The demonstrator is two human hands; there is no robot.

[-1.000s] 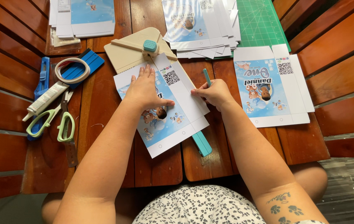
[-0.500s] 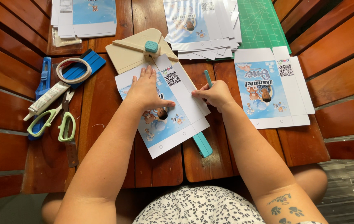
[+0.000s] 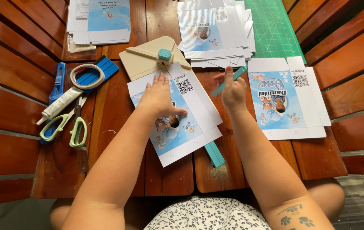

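My left hand [image 3: 160,94] lies flat on a printed blue-and-white box template [image 3: 192,127], pressing it onto a beige scoring board [image 3: 145,57] with a teal edge [image 3: 214,154]. My right hand [image 3: 234,91] is raised just right of the sheet, fingers closed around a slim teal scoring tool [image 3: 231,79], which is blurred. A teal slider knob [image 3: 164,54] sits on the board's top rail.
A second printed template [image 3: 286,100] lies at the right. Stacks of templates [image 3: 214,30] and cards [image 3: 101,21] sit at the back, beside a green cutting mat [image 3: 275,30]. Green scissors [image 3: 69,125], a glue tube [image 3: 60,103], tape roll [image 3: 87,76] and a blue knife [image 3: 58,81] lie left.
My right hand has lifted off the sheet's right edge and moved right and up with the teal tool. My left hand stays pressed on the template.
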